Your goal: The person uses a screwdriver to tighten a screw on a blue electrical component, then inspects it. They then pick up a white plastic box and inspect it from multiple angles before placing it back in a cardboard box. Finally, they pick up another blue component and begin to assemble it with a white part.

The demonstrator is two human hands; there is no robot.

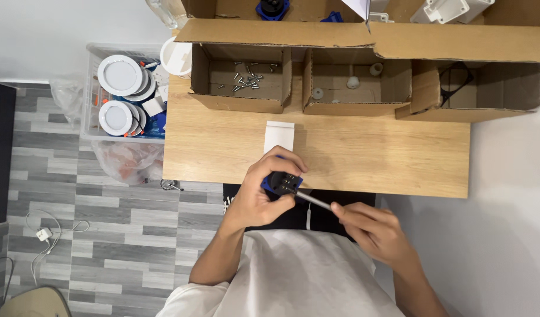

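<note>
Gripping blue socket part (pixel 281 182) inside curled left hand (pixel 259 196) fingers, right hand (pixel 372 230) fingers pinched around screwdriver (pixel 314 201), tip touching part

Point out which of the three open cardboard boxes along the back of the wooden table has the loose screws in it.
The leftmost open cardboard box: small metal screws lie scattered on its floor. The middle box holds white round pieces, the right box a black looped part.

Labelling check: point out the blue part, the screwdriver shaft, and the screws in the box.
blue part (pixel 280 182), head view, its dark face
screwdriver shaft (pixel 314 201), head view, mid-shaft
screws (pixel 246 79), head view, middle of the pile
</note>
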